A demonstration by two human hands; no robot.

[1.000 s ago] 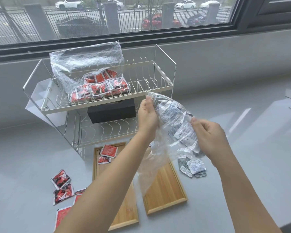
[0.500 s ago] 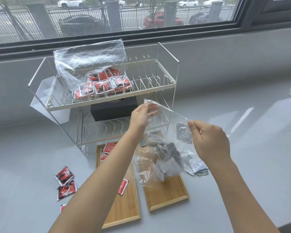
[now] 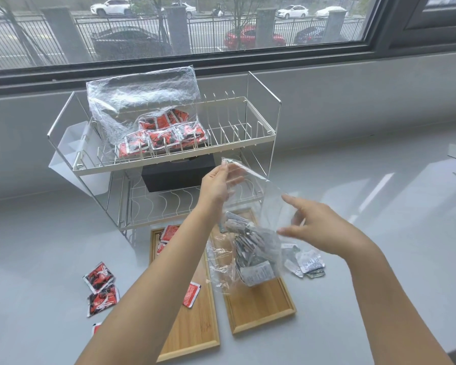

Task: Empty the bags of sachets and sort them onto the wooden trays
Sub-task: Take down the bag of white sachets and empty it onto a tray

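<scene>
My left hand (image 3: 216, 185) pinches the top corner of a clear plastic bag (image 3: 258, 201) that hangs over the right wooden tray (image 3: 261, 309). Grey sachets (image 3: 253, 256) are bunched at the bag's bottom, just above this tray. My right hand (image 3: 316, 225) is at the bag's right edge with fingers spread, fingertips touching the plastic. The left wooden tray (image 3: 198, 327) holds red sachets (image 3: 169, 233), one of them (image 3: 191, 295) near its right rim. Loose grey sachets (image 3: 308, 264) lie on the table right of the trays.
A white wire dish rack (image 3: 248, 143) stands behind the trays, with a second clear bag (image 3: 142, 101) of red sachets (image 3: 163, 135) on its top shelf. A black box (image 3: 177, 175) sits under that shelf. Loose red sachets (image 3: 100, 285) lie at the left.
The bag has come down over the right tray and the grey sachets have slid to its bottom. My right hand's fingers have opened from their pinch on the bag.
</scene>
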